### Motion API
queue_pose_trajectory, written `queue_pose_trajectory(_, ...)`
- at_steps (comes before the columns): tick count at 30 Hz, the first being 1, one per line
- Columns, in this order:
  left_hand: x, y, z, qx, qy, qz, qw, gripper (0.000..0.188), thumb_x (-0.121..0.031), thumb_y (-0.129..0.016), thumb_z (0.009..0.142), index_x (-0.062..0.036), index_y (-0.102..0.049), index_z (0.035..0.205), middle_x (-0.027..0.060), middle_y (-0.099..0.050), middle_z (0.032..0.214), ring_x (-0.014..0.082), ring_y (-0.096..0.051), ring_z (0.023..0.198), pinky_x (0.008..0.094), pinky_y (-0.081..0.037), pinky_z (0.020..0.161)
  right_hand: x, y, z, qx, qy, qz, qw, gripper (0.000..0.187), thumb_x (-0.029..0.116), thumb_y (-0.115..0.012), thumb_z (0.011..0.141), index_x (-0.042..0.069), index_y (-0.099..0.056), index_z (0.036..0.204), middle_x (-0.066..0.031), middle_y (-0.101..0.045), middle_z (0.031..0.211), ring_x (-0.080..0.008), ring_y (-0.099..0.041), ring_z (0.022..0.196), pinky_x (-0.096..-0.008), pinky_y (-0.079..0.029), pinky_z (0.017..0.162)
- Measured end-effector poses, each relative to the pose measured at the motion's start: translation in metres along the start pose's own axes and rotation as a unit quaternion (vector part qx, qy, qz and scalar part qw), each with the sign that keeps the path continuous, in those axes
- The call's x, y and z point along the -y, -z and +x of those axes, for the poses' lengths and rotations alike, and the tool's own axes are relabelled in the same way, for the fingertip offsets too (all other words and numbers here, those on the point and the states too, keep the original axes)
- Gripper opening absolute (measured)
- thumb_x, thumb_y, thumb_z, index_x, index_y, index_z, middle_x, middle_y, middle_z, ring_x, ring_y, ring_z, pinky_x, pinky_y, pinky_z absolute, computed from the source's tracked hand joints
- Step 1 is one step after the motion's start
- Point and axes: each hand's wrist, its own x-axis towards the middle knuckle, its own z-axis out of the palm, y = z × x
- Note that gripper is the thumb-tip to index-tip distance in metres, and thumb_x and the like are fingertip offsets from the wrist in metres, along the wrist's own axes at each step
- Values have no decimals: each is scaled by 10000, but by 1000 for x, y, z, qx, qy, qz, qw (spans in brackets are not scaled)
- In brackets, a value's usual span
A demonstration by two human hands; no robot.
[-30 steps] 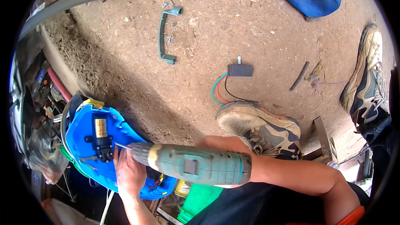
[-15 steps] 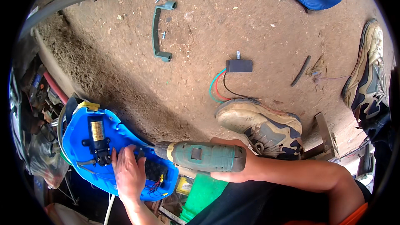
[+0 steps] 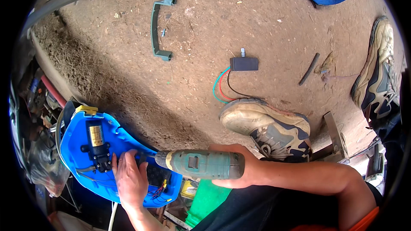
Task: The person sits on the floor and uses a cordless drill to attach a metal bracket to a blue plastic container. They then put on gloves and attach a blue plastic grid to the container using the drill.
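A cordless drill [image 3: 207,164] with a green body lies level in my right hand [image 3: 242,167], which is closed around its grip. Its chuck points left, over the edge of a blue plastic shell [image 3: 113,124]. Inside that shell, my left hand [image 3: 130,182] reaches down with thumb and fingers around a small dark piece at the drill's tip; its shape is mostly hidden. Beside those fingers sits a black cylindrical motor pump [image 3: 97,139] with a gold label. Thin wires with yellow connectors [image 3: 164,184] lie near the shell's lower right, by a dark block partly covered by my hand.
On the dirt floor lie a green handle [image 3: 155,28], loose screws [image 3: 163,32], and a black box [image 3: 244,63] with coloured wires. My shoe [image 3: 265,124] is close to the drill. A green container [image 3: 207,201] stands below it; clutter [image 3: 43,102] crowds the left.
The drill and my right hand have shifted slightly left, its chuck now further over the shell. My left hand stays at nearly the same place in the shell. The view has moved a little.
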Motion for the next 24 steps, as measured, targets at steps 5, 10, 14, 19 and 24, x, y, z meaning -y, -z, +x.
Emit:
queue_pose_trajectory(5,0,-1,0,2,1,-2,1000,354,-44,-685,825,-23,-524,1139,154,-626,1011,343,-593,1074,523,-267,1171,1,0,3,-5,12,-19,1000,343,177,-785,711,103,-558,957,-108,-660,822,-346,-666,795,-415,-520,694)
queue_pose_trajectory(10,2,-2,0,-3,-4,2,1000,356,-46,-682,825,-22,-523,1143,152,-626,1011,342,-593,1072,523,-267,1169,-2,-6,6,-4,10,7,1000,337,152,-795,721,78,-546,935,-79,-636,820,-238,-641,738,-354,-509,703)
queue_pose_trajectory(14,0,-1,0,0,0,4,1000,358,-49,-683,825,-21,-523,1144,151,-625,1011,342,-594,1076,525,-279,1163,-2,-6,7,0,8,1,1000,322,197,-787,749,87,-539,923,-77,-613,826,-259,-636,746,-359,-504,689)
queue_pose_trajectory(19,-2,1,1,18,27,17,999,347,-56,-694,823,-27,-525,1124,142,-625,1006,342,-600,1074,526,-298,1153,13,4,14,38,66,-150,986,348,302,-749,752,97,-513,907,-119,-590,845,-399,-619,838,-469,-491,656)
queue_pose_trajectory(24,-5,1,-3,4,16,65,998,286,-88,-670,868,-31,-527,1110,143,-645,1089,336,-588,1162,525,-301,1153,22,2,15,47,18,-123,991,386,316,-754,738,96,-514,946,-134,-607,875,-409,-622,854,-513,-476,665)
